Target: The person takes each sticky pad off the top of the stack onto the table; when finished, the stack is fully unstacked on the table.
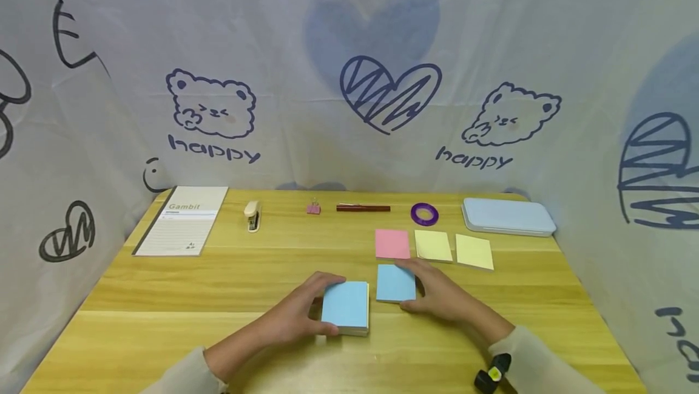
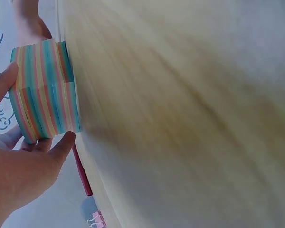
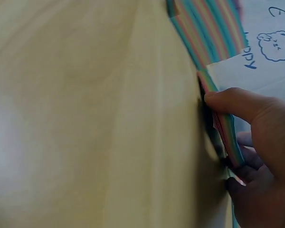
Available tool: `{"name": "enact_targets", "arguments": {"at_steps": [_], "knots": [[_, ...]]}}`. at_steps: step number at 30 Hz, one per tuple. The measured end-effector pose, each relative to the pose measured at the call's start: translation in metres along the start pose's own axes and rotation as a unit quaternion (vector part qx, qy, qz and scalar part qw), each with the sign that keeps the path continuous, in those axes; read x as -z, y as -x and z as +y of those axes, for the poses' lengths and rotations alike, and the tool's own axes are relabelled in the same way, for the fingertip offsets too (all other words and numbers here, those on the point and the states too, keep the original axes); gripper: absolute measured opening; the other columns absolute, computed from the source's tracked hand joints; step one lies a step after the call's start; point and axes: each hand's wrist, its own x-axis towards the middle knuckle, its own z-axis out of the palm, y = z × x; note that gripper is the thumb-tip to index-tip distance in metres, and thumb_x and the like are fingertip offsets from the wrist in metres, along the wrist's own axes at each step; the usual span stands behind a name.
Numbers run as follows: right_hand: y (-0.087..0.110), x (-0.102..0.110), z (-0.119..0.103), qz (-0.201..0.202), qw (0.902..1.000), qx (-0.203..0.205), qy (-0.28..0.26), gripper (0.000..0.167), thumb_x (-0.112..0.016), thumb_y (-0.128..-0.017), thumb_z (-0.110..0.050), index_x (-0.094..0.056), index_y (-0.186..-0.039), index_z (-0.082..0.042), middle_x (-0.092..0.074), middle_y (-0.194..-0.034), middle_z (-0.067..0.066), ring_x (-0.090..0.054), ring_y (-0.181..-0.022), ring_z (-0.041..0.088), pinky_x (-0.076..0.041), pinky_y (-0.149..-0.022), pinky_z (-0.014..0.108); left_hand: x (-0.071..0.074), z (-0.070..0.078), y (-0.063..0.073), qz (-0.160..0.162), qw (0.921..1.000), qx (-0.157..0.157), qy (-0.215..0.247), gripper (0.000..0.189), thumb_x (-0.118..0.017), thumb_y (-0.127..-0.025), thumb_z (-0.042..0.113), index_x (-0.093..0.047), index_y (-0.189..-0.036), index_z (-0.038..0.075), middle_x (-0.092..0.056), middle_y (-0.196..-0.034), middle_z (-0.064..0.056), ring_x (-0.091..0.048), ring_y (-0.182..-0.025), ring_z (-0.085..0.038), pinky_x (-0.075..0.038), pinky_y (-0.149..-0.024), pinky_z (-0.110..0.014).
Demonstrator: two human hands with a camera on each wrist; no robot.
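Wooden table, walled by cartoon-print cloth. At the near middle, a thick sticky-note block, blue on top, gripped at its sides by the left hand. Just beside it, a thinner blue-topped stack, pinched by the right hand.

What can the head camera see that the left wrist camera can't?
Only the head view shows the notebook, stapler, purple tape ring, light blue case and the right hand on a thinner blue stack. Only the left wrist view shows the thick note block's striped sides. Both show the left hand gripping it, the red pen and the pink binder clip.
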Motion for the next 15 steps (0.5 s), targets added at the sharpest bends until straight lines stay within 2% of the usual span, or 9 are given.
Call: {"name": "enact_targets", "arguments": {"at_steps": [9,15], "knots": [[0.0038,-0.0045,0.0056,-0.006,0.9999,0.006,0.012,0.087,-0.084,-0.086,-0.032,-0.041,-0.158,-0.011,-0.040,-0.160,0.015,-0.039,-0.147,0.039,-0.033,-0.119,0.061,-0.0016,-0.0017,-0.0011,0.002,1.0000,-0.002,-0.006,0.083,-0.089,-0.082,0.022,-0.045,-0.151,0.009,-0.048,-0.147,-0.007,-0.050,-0.132,-0.028,-0.047,-0.108,-0.049],[0.0015,0.0022,-0.0010,-0.013,0.9996,0.016,0.018,0.088,-0.085,-0.085,-0.032,-0.041,-0.157,-0.008,-0.041,-0.159,0.018,-0.042,-0.144,0.041,-0.035,-0.117,0.061,-0.0016,-0.0025,-0.0008,0.001,1.0000,0.002,0.007,0.085,-0.089,-0.082,0.023,-0.044,-0.153,0.008,-0.046,-0.150,-0.009,-0.048,-0.135,-0.031,-0.045,-0.111,-0.054]]}}
